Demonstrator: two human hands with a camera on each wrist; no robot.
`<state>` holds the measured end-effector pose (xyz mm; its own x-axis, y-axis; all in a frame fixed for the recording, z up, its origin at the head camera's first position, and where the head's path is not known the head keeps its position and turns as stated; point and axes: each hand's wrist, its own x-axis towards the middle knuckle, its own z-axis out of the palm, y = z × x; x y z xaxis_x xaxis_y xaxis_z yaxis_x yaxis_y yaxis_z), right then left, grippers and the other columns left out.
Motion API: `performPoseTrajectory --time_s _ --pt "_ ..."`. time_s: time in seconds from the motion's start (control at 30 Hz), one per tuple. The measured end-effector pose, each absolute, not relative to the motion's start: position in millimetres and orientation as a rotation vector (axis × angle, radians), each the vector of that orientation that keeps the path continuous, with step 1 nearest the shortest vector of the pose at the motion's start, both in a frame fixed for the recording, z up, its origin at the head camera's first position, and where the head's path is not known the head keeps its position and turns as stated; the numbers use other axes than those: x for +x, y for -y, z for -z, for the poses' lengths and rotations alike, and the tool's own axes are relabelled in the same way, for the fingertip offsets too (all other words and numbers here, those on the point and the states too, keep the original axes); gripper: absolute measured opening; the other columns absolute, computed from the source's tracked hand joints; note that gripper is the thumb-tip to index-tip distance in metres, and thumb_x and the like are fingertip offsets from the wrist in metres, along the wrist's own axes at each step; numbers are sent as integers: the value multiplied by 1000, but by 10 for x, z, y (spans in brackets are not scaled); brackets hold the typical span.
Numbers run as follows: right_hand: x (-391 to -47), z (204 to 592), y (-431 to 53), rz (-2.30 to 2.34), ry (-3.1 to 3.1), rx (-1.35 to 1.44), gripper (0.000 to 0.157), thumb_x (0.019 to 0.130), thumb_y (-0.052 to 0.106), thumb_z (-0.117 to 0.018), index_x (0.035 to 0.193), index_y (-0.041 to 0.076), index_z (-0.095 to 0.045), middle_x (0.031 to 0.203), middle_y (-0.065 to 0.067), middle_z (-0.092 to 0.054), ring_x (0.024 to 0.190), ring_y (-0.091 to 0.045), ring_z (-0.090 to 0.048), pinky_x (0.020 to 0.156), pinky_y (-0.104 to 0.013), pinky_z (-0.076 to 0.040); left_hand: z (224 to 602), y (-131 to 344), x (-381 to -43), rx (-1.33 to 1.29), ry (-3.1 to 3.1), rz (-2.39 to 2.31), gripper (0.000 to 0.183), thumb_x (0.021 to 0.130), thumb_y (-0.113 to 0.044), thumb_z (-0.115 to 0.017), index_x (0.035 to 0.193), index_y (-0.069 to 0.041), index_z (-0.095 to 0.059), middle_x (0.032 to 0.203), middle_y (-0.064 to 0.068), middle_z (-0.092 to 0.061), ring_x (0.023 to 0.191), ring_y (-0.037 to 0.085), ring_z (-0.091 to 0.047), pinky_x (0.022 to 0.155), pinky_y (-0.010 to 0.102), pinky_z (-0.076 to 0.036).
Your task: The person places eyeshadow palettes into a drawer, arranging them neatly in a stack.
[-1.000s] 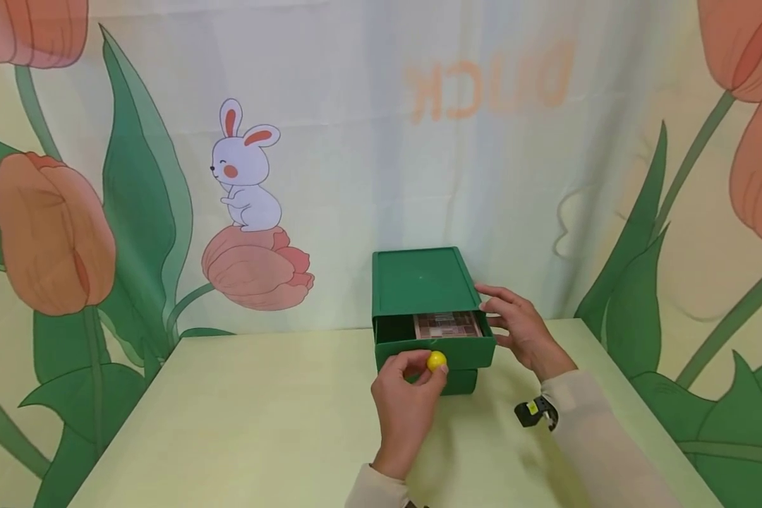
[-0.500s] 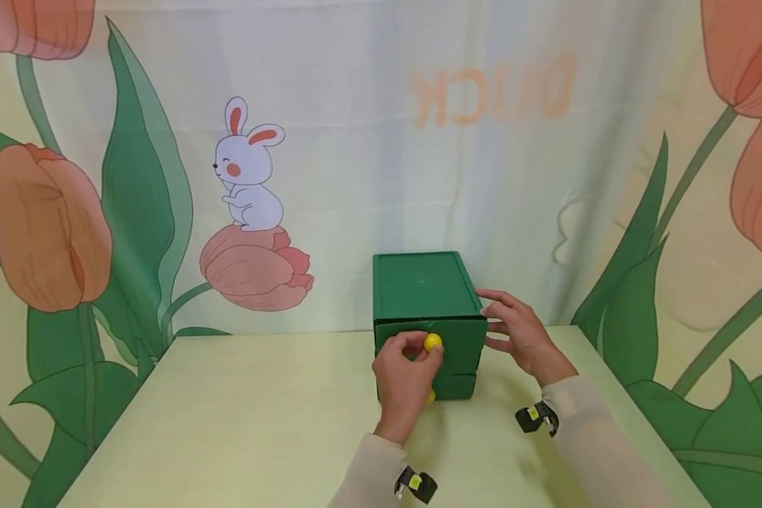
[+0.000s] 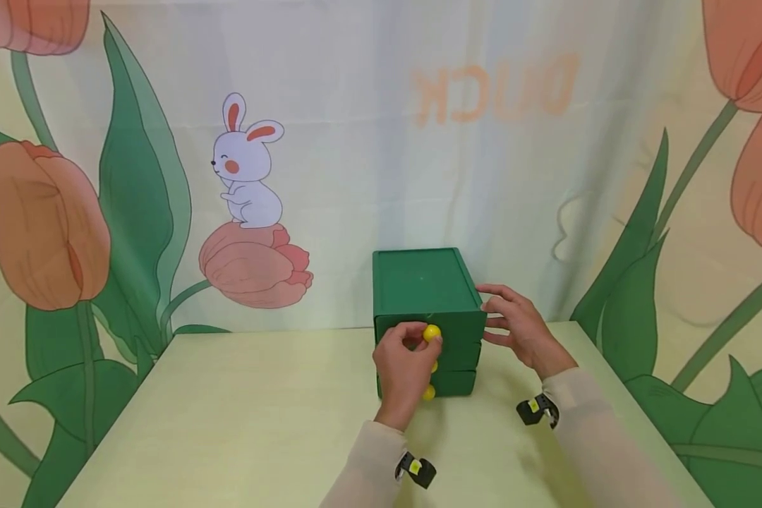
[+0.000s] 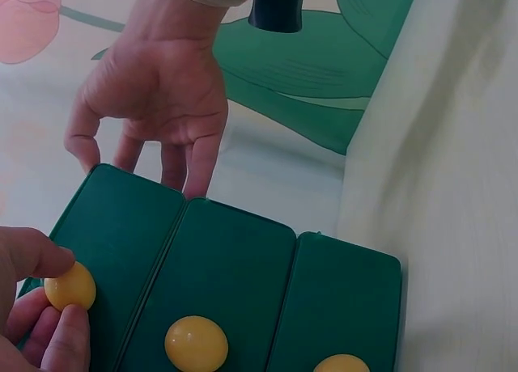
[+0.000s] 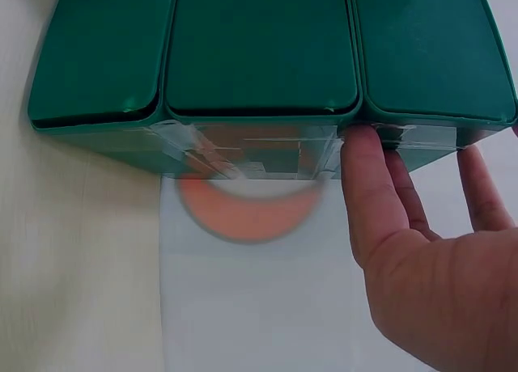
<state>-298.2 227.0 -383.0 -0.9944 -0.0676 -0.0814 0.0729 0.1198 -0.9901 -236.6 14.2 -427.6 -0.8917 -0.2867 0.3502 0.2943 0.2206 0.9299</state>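
Note:
A green three-drawer box (image 3: 425, 282) stands against the backdrop, all its drawer fronts flush. My left hand (image 3: 403, 374) pinches the round yellow knob (image 4: 70, 286) of the top drawer (image 4: 121, 218) between thumb and fingers. Below it, the middle drawer's yellow knob (image 4: 197, 344) and the bottom drawer's knob (image 3: 429, 392) are free. On the box's right side, near the top, my right hand (image 3: 521, 328) rests its extended fingers (image 5: 372, 178) against the wall. Clear tape strips (image 5: 251, 145) run along that side.
The pale yellow table (image 3: 248, 416) reaches out to the left and front of the box. A curtain (image 3: 336, 141) printed with tulips and a rabbit hangs close behind it. Black wrist devices (image 3: 415, 469) sit on both sleeves.
The top drawer, partly out with a patterned reddish item inside, has slid back in as my left hand pushed its knob. My right hand has stayed at the box's side.

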Motion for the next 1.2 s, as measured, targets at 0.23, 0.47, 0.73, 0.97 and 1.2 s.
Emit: performPoseTrajectory --time_s 0.23,0.47,0.73,0.97,1.2 --pt "-3002 3809 -2271 2004 -2266 26 51 102 25 -55 153 24 -52 138 -10 -61 109 -25 -71 92 -40 -61 4249 -132 -2371 -1 2055 1718 18 86 -24 -88 100 -18 -78 97 -3 -70 91 18 -68 73 23 -58" --pt "-2995 3809 -2265 2013 -2285 -9 52 102 27 -55 154 22 -51 136 -9 -61 111 -27 -69 94 -42 -60 4244 -122 -2372 -32 2040 1716 19 86 -24 -88 101 -17 -78 98 -2 -70 91 18 -68 73 23 -58" --pt "-2981 3823 -2255 2008 -2279 17 51 103 27 -55 154 25 -52 133 -7 -62 111 -27 -69 92 -39 -60 4250 -107 -2363 -48 2066 1733 20 88 -23 -88 103 -16 -77 100 -1 -69 93 16 -67 78 22 -61" --pt "-2993 3831 -2263 2011 -2279 7 51 104 28 -55 154 24 -51 132 -6 -62 113 -28 -69 93 -40 -60 4224 -95 -2336 -83 2094 1731 23 88 -20 -87 106 -14 -75 103 3 -67 96 15 -67 82 25 -63" --pt "-2974 3821 -2271 2007 -2272 2 52 104 29 -55 156 23 -50 128 -3 -64 111 -26 -69 95 -41 -59 4198 -75 -2275 -88 2132 1702 26 88 -21 -87 109 -13 -75 106 4 -66 97 18 -69 85 28 -64"
